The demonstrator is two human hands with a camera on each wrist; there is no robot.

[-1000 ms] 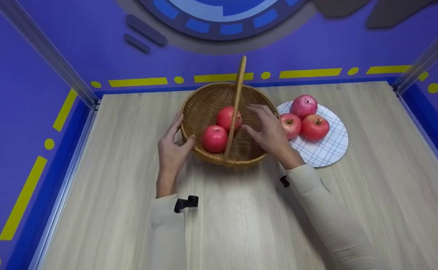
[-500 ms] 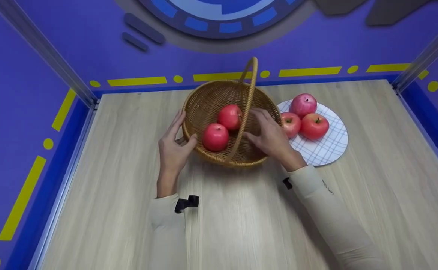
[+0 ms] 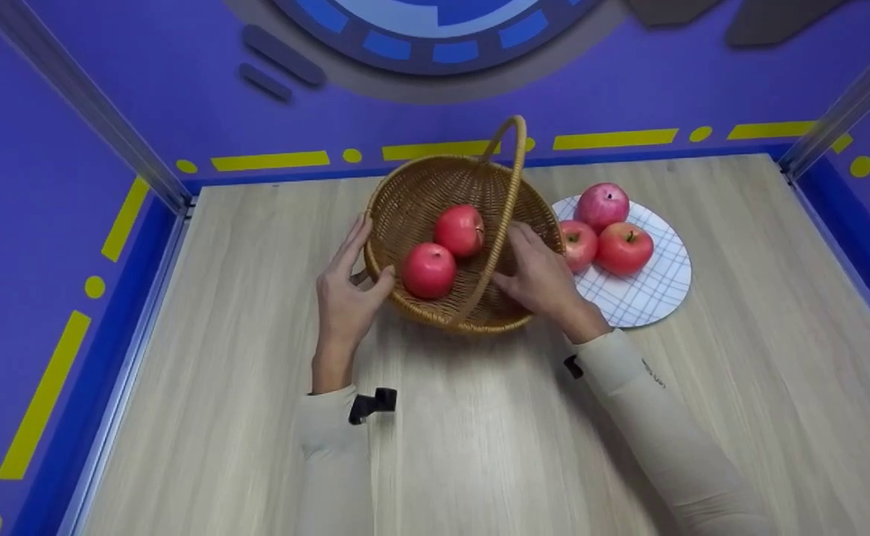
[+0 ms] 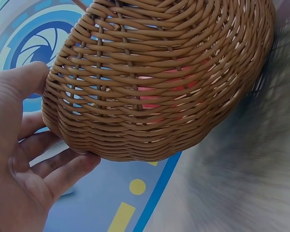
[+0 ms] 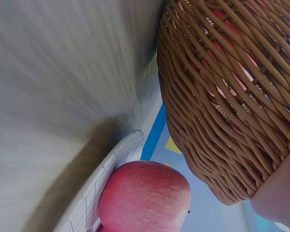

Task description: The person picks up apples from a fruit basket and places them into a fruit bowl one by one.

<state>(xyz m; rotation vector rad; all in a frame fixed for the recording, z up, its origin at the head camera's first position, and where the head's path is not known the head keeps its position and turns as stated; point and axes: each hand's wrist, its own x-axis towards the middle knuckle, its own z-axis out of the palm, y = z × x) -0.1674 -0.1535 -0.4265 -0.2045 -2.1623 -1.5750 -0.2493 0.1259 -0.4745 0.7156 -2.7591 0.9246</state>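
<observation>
A woven wicker basket (image 3: 413, 193) with an arched handle (image 3: 513, 186) sits at the back middle of the table. Inside lie a red apple (image 3: 429, 270) and a second apple (image 3: 459, 231), touching. My left hand (image 3: 349, 286) grips the basket's left side, thumb towards the near rim. In the left wrist view, its fingertips (image 4: 89, 163) touch the weave. My right hand (image 3: 543, 275) reaches over the right rim, thumb and fingers apart inside the basket, holding no apple. Its fingertips are partly hidden. The right wrist view shows only a bit of that hand (image 5: 280, 193).
Right of the basket, a white checked plate (image 3: 651, 305) bears a dark pink apple (image 3: 603, 205), a red apple (image 3: 625, 248) and one partly hidden apple (image 3: 578, 246). Blue panels (image 3: 144, 74) wall in the wooden table (image 3: 442, 439) at the back and sides.
The basket's handle has swung over to the right, and the basket has shifted slightly right with the apples in it. My right hand has moved a little lower and right. The left hand keeps its grip.
</observation>
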